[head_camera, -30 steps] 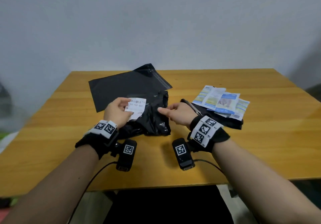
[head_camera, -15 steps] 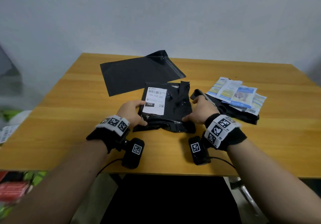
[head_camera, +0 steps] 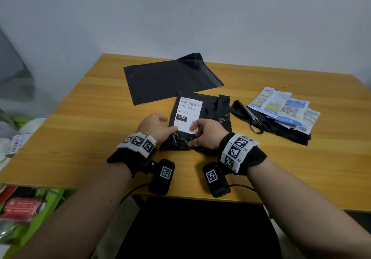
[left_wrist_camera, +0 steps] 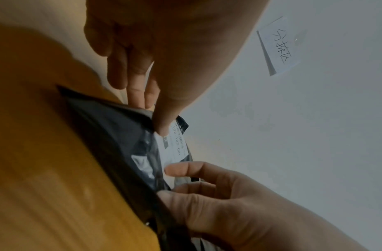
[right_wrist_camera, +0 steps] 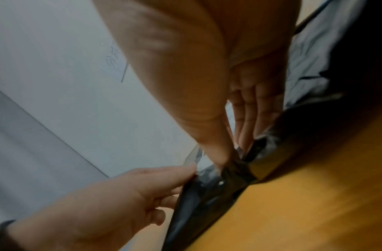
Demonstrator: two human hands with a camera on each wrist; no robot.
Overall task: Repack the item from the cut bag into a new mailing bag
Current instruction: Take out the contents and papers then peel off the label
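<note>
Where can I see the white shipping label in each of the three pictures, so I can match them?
Head: the white shipping label is at centre, on the black bag, just above both hands.
Left wrist: the label is a narrow strip right of centre, between the two hands.
Right wrist: no readable label.
Shared landmark: the black bag on the wooden table.

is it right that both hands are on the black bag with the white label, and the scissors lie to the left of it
Not quite. The head view shows both the left hand and right hand on the labelled black bag, but the scissors lie to its right, beside the sachets.
</note>
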